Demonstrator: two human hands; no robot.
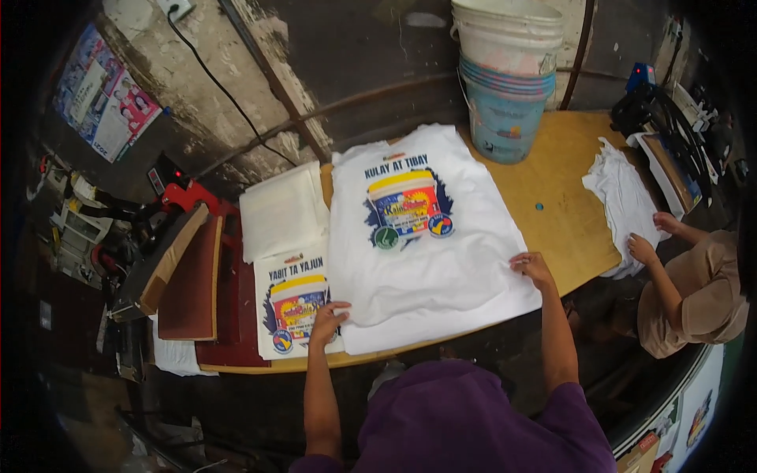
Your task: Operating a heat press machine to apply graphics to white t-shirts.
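A white T-shirt (441, 276) with a colourful paint-bucket print (402, 206) lies spread on a pile of white cloth on the table. My left hand (326, 322) is closed at the shirt's near left corner, thumb and fingers pinching the edge. On the shirt's right side, my right hand (533, 268) pinches the fabric edge. The near part of the shirt is rumpled in soft folds. Beside my left hand lies a transfer sheet (272, 327) bearing the same design mirrored. Blank off-white sheets (284, 209) rest just beyond it.
A red heat press (188, 288) stands open at the left of the wooden table (572, 189). Stacked buckets (509, 87) stand at the back. To the right, a co-worker (694, 292) handles another white garment (619, 205) by a second press (670, 162). A black cord (213, 75) hangs on the wall.
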